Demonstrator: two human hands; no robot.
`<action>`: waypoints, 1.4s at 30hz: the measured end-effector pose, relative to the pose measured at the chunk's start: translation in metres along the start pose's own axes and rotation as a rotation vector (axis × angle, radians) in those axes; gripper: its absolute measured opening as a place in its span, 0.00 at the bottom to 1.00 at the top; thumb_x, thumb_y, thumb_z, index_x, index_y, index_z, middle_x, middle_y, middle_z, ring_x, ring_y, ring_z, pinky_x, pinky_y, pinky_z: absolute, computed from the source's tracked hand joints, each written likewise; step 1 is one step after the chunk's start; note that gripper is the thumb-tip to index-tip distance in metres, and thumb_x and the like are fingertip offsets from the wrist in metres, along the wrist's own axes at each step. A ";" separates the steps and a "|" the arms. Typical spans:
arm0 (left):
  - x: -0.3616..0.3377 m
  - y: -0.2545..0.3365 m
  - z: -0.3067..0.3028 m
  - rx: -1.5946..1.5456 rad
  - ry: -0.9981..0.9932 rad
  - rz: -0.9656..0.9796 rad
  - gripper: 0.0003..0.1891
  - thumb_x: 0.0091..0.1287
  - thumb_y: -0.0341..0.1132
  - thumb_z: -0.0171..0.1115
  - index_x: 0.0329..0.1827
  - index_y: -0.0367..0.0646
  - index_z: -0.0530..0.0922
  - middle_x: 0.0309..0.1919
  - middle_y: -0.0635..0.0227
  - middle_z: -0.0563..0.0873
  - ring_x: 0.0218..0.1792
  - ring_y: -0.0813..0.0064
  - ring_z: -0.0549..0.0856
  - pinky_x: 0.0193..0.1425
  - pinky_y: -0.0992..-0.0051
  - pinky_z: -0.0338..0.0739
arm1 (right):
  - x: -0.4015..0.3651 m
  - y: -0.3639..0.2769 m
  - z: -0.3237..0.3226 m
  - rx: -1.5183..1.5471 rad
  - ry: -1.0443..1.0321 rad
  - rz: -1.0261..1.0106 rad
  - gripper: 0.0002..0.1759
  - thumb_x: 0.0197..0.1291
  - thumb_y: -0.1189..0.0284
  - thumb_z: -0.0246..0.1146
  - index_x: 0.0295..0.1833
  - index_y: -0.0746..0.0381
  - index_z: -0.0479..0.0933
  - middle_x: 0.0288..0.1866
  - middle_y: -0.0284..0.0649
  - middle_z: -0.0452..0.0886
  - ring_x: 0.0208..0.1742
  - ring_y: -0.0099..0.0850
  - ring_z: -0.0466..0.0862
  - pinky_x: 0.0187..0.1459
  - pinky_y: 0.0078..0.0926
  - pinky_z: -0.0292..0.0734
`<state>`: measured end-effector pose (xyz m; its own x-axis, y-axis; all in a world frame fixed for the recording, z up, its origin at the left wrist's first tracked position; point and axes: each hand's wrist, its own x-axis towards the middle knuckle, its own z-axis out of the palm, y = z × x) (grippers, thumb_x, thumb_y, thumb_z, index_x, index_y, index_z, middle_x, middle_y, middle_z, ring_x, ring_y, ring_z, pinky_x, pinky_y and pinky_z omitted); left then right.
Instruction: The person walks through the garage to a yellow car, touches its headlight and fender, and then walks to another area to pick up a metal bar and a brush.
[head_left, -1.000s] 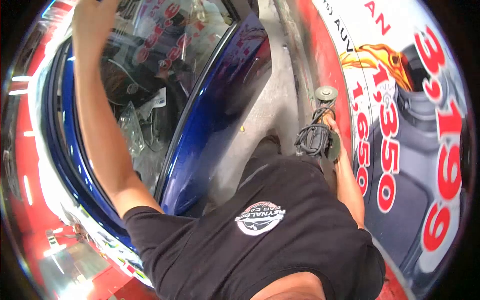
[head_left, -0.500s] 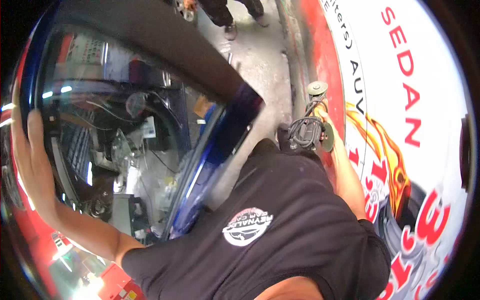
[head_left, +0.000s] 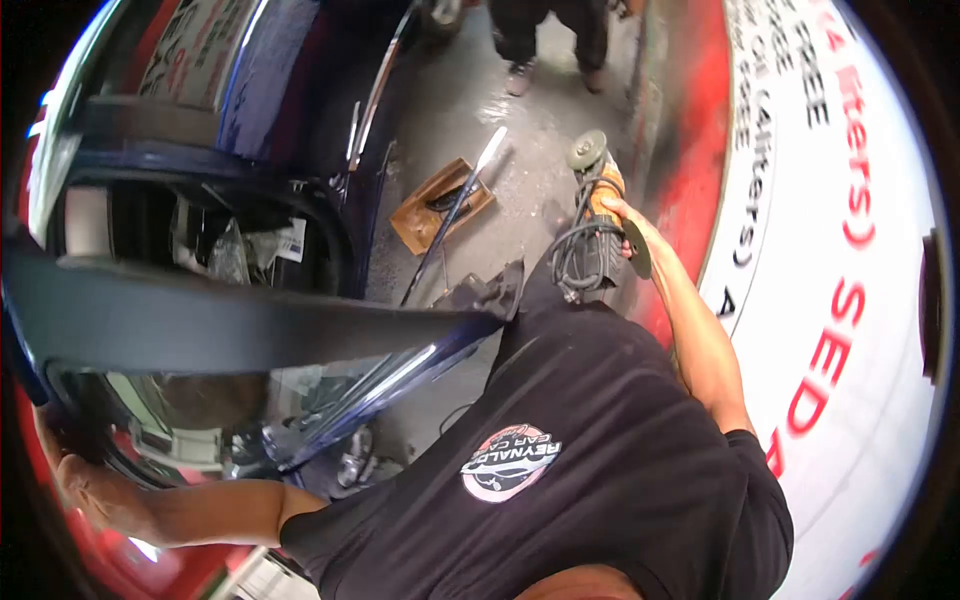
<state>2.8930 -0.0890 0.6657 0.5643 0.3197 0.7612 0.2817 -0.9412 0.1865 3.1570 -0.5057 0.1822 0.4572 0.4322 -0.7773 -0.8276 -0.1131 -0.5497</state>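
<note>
My right hand (head_left: 622, 222) grips an orange angle grinder (head_left: 592, 190) with its black cord coiled against the body, held low beside my hip. The grinder's disc points away from me toward the floor. My left hand (head_left: 75, 470) rests flat on the rim of a blue car door (head_left: 240, 330) at the lower left. The door frame's dark top edge crosses in front of me. Through the door window I see clutter inside the car. My black shirt fills the lower middle.
A red and white banner wall (head_left: 840, 300) runs along the right. On the wet concrete floor lie a brown board (head_left: 440, 205) and a long metal bar (head_left: 462, 210). Another person's legs (head_left: 550, 40) stand at the top. The blue car body (head_left: 290, 90) is upper left.
The view has tilted up and forward. My left hand slid down the door's rim toward the lower left. The door's top edge now crosses lower. The grinder stays in my right hand.
</note>
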 end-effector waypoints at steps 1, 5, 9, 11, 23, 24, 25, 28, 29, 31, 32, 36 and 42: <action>0.003 0.004 0.007 0.005 0.059 -0.043 0.40 0.75 0.64 0.44 0.62 0.29 0.78 0.62 0.52 0.81 0.55 0.67 0.81 0.64 0.68 0.72 | 0.002 -0.026 0.000 -0.055 0.009 0.018 0.29 0.55 0.41 0.66 0.46 0.56 0.78 0.28 0.29 0.82 0.13 0.14 0.63 0.14 0.15 0.54; 0.005 0.026 0.024 0.079 0.224 -0.196 0.44 0.72 0.68 0.45 0.63 0.28 0.77 0.58 0.52 0.83 0.45 0.69 0.84 0.57 0.71 0.78 | 0.081 -0.065 -0.001 -0.139 -0.100 0.106 0.27 0.57 0.42 0.66 0.44 0.55 0.79 0.22 0.27 0.77 0.11 0.15 0.64 0.12 0.14 0.54; 0.027 0.042 0.036 0.009 0.233 -0.454 0.51 0.66 0.77 0.42 0.59 0.29 0.79 0.51 0.53 0.86 0.41 0.65 0.87 0.49 0.68 0.84 | 0.114 -0.114 0.002 -0.043 -0.157 0.173 0.25 0.62 0.44 0.63 0.29 0.55 0.76 0.11 0.24 0.66 0.07 0.16 0.63 0.09 0.13 0.58; 0.033 0.062 0.054 -0.030 0.232 -0.491 0.56 0.60 0.84 0.38 0.55 0.29 0.80 0.48 0.54 0.86 0.42 0.62 0.89 0.42 0.65 0.90 | 0.126 -0.132 0.011 -0.012 -0.186 0.176 0.26 0.66 0.46 0.61 0.24 0.55 0.73 0.08 0.25 0.64 0.06 0.17 0.63 0.08 0.14 0.58; 0.094 0.138 0.092 0.452 -0.419 -0.177 0.58 0.64 0.82 0.24 0.53 0.28 0.79 0.48 0.43 0.86 0.57 0.42 0.83 0.73 0.42 0.64 | 0.301 -0.243 0.078 -0.328 -0.476 0.524 0.22 0.63 0.47 0.65 0.30 0.54 0.75 0.10 0.24 0.63 0.07 0.16 0.61 0.09 0.14 0.54; 0.090 0.141 0.098 0.333 -0.262 -0.139 0.57 0.64 0.82 0.25 0.52 0.29 0.79 0.47 0.43 0.86 0.57 0.42 0.83 0.73 0.40 0.63 | 0.318 -0.252 0.077 -0.350 -0.488 0.587 0.20 0.61 0.48 0.68 0.34 0.52 0.74 0.13 0.23 0.64 0.09 0.15 0.61 0.10 0.14 0.52; 0.088 0.155 0.118 0.383 -0.183 -0.213 0.54 0.66 0.80 0.25 0.52 0.33 0.80 0.48 0.44 0.85 0.58 0.40 0.82 0.73 0.37 0.61 | 0.338 -0.260 0.080 -0.368 -0.600 0.661 0.20 0.61 0.47 0.67 0.33 0.52 0.74 0.13 0.23 0.64 0.09 0.15 0.61 0.10 0.14 0.52; 0.093 0.174 0.122 0.436 -0.224 -0.312 0.45 0.68 0.77 0.34 0.51 0.38 0.77 0.48 0.43 0.83 0.62 0.33 0.76 0.72 0.35 0.60 | 0.370 -0.293 0.104 -0.612 -0.622 0.682 0.22 0.62 0.46 0.65 0.29 0.52 0.75 0.12 0.23 0.68 0.07 0.15 0.62 0.09 0.14 0.52; 0.100 0.185 0.143 0.527 -0.182 -0.329 0.35 0.75 0.67 0.39 0.48 0.39 0.76 0.47 0.44 0.84 0.62 0.33 0.76 0.71 0.36 0.63 | 0.367 -0.308 0.110 -0.670 -0.621 0.682 0.22 0.62 0.46 0.65 0.29 0.52 0.75 0.13 0.22 0.68 0.07 0.15 0.62 0.09 0.14 0.53; 0.082 0.206 0.162 0.673 -0.080 -0.398 0.21 0.78 0.49 0.45 0.44 0.37 0.75 0.52 0.40 0.82 0.64 0.33 0.75 0.70 0.38 0.68 | 0.404 -0.316 0.116 -0.740 -0.700 0.690 0.21 0.62 0.46 0.66 0.32 0.52 0.77 0.15 0.24 0.74 0.09 0.15 0.68 0.10 0.14 0.58; 0.075 0.214 0.166 0.740 -0.028 -0.443 0.19 0.77 0.45 0.47 0.41 0.36 0.75 0.55 0.38 0.81 0.65 0.32 0.74 0.70 0.39 0.70 | 0.420 -0.321 0.123 -0.763 -0.714 0.701 0.21 0.62 0.46 0.66 0.32 0.52 0.77 0.15 0.24 0.74 0.09 0.15 0.68 0.10 0.14 0.58; 0.034 0.247 0.182 0.921 0.408 -0.618 0.23 0.76 0.44 0.50 0.54 0.29 0.78 0.59 0.35 0.79 0.63 0.42 0.79 0.66 0.46 0.77 | 0.450 -0.304 0.151 -0.688 -0.558 0.853 0.23 0.61 0.52 0.68 0.48 0.60 0.80 0.35 0.36 0.86 0.29 0.27 0.87 0.33 0.24 0.84; 0.003 0.277 0.172 0.958 0.637 -0.714 0.31 0.70 0.45 0.56 0.62 0.19 0.73 0.63 0.39 0.78 0.60 0.48 0.82 0.66 0.53 0.79 | 0.448 -0.304 0.178 -0.981 -0.604 0.853 0.26 0.60 0.49 0.69 0.51 0.59 0.80 0.38 0.35 0.87 0.32 0.26 0.87 0.40 0.25 0.86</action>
<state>3.1062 -0.3301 0.6134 -0.3121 0.3509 0.8829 0.9328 -0.0633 0.3549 3.5551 -0.1183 0.0559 -0.4681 0.1983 -0.8612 -0.1051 -0.9801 -0.1685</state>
